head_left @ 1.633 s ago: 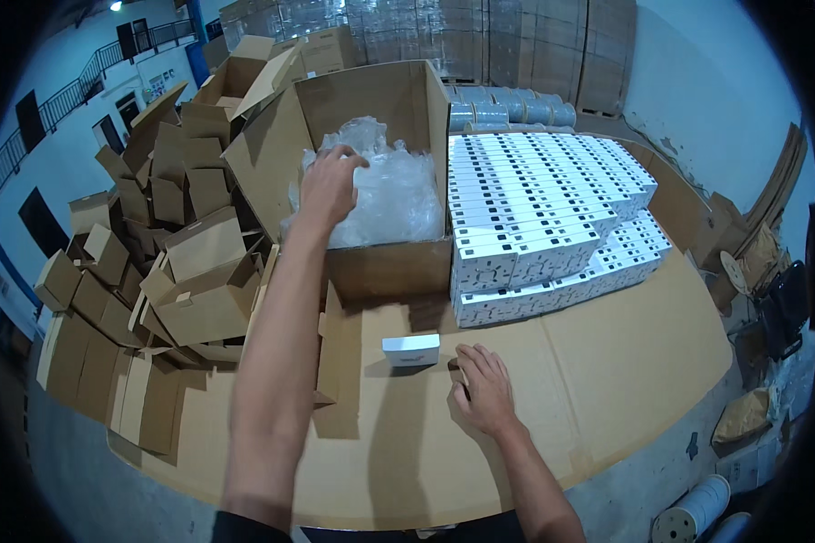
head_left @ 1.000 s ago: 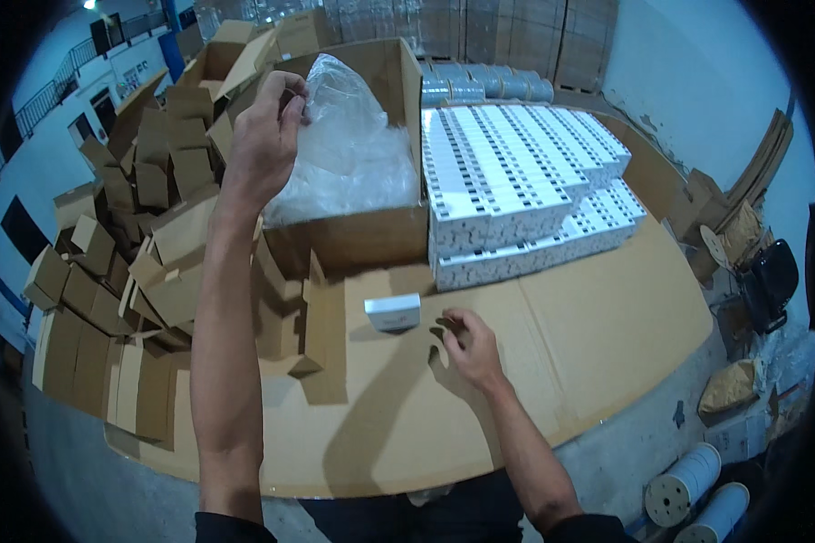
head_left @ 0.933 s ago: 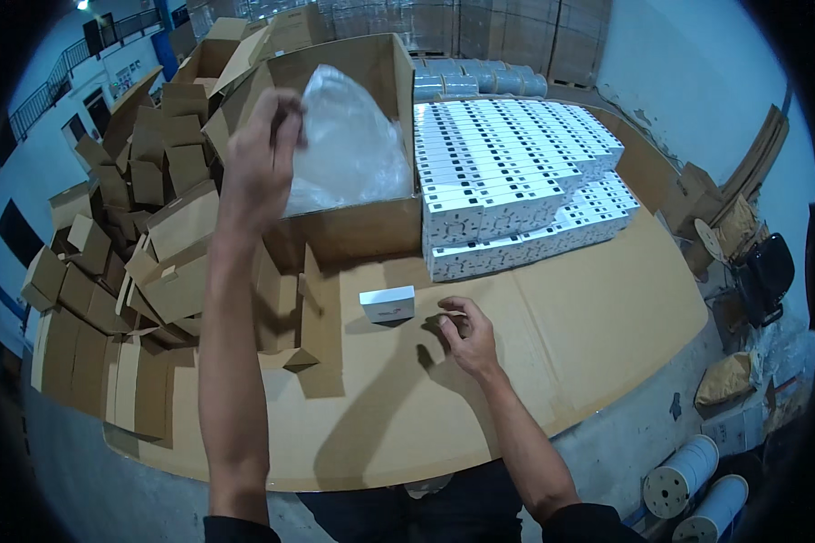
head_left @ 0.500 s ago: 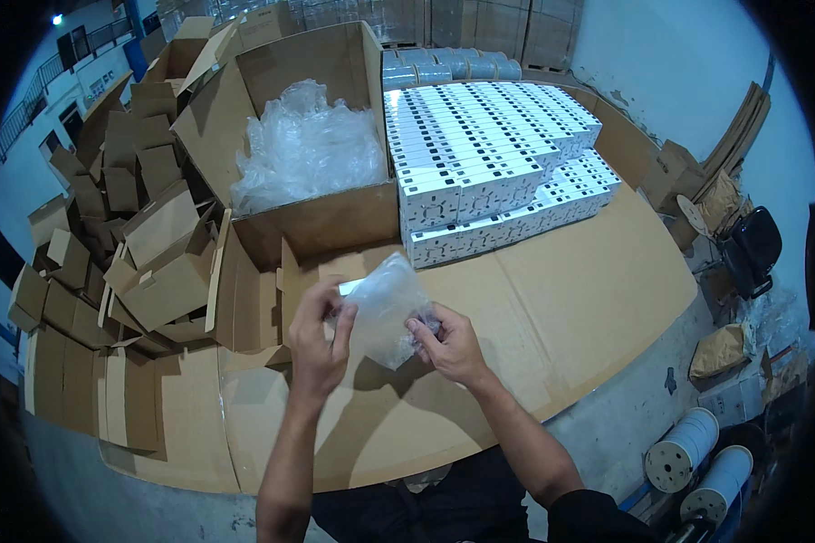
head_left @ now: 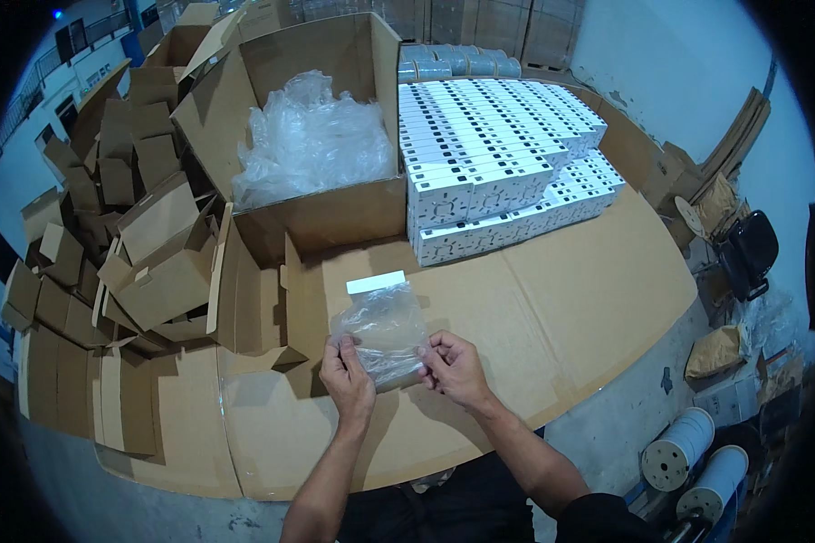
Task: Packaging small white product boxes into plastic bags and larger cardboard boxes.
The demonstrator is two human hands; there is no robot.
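Note:
A clear plastic bag [head_left: 382, 328] is stretched between my two hands over the cardboard-covered table. My left hand [head_left: 348, 373] pinches its near left edge, thumb on top. On the right side, my right hand [head_left: 455, 366] grips the bag's edge between thumb and fingers. A white box [head_left: 376, 283] shows at the far end of the bag; whether it lies inside or behind the film I cannot tell. Beyond the hands stands a large open carton [head_left: 321, 217] filled with crumpled clear plastic bags [head_left: 312, 140].
Rows of white boxes [head_left: 480, 195] are stacked at the back of the cardboard tabletop [head_left: 534, 299]. An open carton [head_left: 261, 312] sits left of my hands. Empty brown cartons [head_left: 158, 290] pile up at the left. Cable reels [head_left: 679, 448] and a black chair [head_left: 749, 253] stand at the right.
My left hand has moved nearer and right, from the bag's far left side to its near left edge. The bag is spread flatter, and the white box shows more at its far end.

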